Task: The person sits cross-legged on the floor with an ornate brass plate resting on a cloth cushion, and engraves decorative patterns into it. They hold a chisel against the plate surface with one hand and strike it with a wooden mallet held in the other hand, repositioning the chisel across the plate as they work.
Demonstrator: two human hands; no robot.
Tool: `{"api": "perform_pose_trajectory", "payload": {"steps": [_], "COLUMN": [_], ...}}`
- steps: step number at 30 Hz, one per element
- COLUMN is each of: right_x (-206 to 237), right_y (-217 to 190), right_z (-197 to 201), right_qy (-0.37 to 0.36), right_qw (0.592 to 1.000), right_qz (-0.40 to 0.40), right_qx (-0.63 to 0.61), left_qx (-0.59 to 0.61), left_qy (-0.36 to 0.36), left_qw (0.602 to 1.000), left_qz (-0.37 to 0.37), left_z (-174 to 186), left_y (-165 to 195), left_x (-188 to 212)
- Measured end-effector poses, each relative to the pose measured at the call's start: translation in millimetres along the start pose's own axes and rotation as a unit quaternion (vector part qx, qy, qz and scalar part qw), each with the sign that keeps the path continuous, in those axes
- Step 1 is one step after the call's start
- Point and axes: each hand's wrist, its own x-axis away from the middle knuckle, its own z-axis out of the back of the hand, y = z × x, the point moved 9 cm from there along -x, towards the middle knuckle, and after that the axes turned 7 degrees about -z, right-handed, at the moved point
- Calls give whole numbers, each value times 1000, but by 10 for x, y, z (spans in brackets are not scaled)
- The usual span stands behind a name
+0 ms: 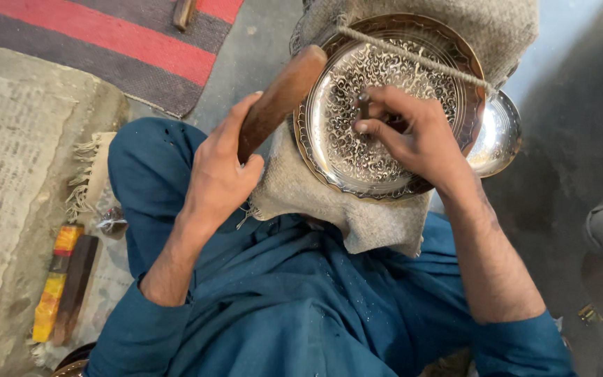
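Nearest is the person's lap in blue cloth, legs folded so the knees make a bench for the work. On it lies a grey pad point(357, 216), which cushions the plate point(385, 105) and keeps it from sliding; the plate leans up toward the eyes, just beyond the knees, middle-right of the scene.

The left hand point(221, 174) is closed round the handle of a wooden mallet point(280, 94), its head raised beside the plate's left rim, where a short swing would meet the tool. The right hand point(413, 132) rests on the plate's patterned face, fingers pinched tight on a small metal punch point(363, 105) stood on end, the palm braced against the metal to steady the tip. A cord point(413, 59) runs across the upper plate, seemingly binding it to the pad.

A second plain plate point(500, 136) peeps out behind on the right. At near left two sticks point(64, 283) lie on a mat; far left, a red-striped rug point(127, 42).
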Motion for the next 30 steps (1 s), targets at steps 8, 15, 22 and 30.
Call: {"api": "perform_pose_trajectory", "payload": {"steps": [8,15,22,30], "right_x": [-25,-11,-42,-14], "right_y": [42,91,106,47], "right_z": [-34,-51,-74,-40], "right_qy": [0,-8,-14,-4], "right_qw": [999,999,999,999], "right_qz": [31,31,32,17], "right_qx": [37,35,35,33], "left_qx": [13,-147,-87,-214], "left_qy": [34,1,49,8], "left_qw": [998,985,987,972], "left_qz": [-45,-85,-130,-91], "left_z": [50,-20,56,11], "left_y": [144,212,346,312], "left_x": [-112,-152,-164,-173]}}
